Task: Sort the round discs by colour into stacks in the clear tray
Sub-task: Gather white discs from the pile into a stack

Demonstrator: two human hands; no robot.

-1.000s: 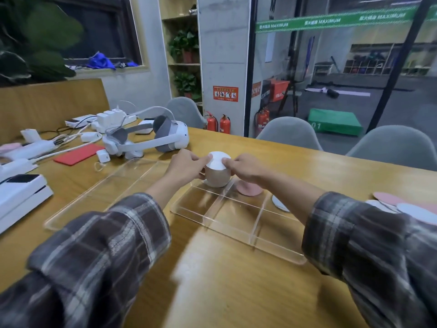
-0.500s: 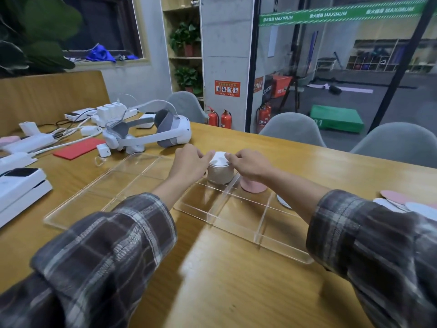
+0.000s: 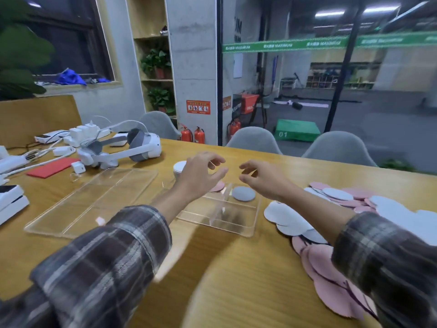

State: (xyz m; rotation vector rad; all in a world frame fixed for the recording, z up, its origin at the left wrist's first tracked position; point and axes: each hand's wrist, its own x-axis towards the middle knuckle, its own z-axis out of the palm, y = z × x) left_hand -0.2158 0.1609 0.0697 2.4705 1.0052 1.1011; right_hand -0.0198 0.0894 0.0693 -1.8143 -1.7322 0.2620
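The clear tray (image 3: 246, 229) with dividers lies in the middle of the wooden table. A tall stack of discs with a white top (image 3: 179, 167) stands at its far left, partly hidden behind my left hand (image 3: 201, 172). A pink disc (image 3: 218, 186) and a grey-white disc (image 3: 243, 193) lie in the far compartments. Both hands hover above the tray, fingers loosely spread, holding nothing; my right hand (image 3: 260, 177) is above the grey-white disc. Loose pink discs (image 3: 331, 271) and white discs (image 3: 287, 215) are scattered to the right.
A clear tray lid (image 3: 94, 200) lies left of the tray. A white headset (image 3: 123, 150), chargers with cables, a red card (image 3: 50, 167) and white boxes (image 3: 10, 200) fill the table's left side. Grey chairs stand behind the far edge.
Both hands have let go of the white-topped stack and lifted, moving right. The view has swung right, so the loose discs at the right now show.
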